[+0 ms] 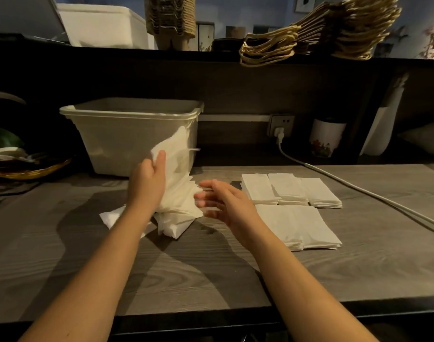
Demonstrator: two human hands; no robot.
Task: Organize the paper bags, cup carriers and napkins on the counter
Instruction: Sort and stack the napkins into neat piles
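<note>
At the counter, our left hand grips a loose sheaf of napkins, thumb raised against its upper edge, the sheets fanning down and to the right toward a small heap lying on the wood. Our right hand is spread, empty and blurred, fingertips just beside the sheaf's ragged lower edge, palm turned toward it.

The sheaf runs long from upper left, in front of the tub, down to lower right, so its free end points straight at the right hand. That is the relation the next move seems to turn on: the right hand is the nearer one to the loose end and looks placed to square or take it, while the left holds the top.

To the right of both hands, well clear of the sheaf, five tidy stacks lie flat in two rows, their long sides running away from us. Any squared bundle would likely travel rightward across the right forearm's line to join them.

On the upper shelf, the bags slump in a leaning pile and the carriers stand stacked, both far from our hands. We judge the napkins part done, the rest not yet addressed.
</note>
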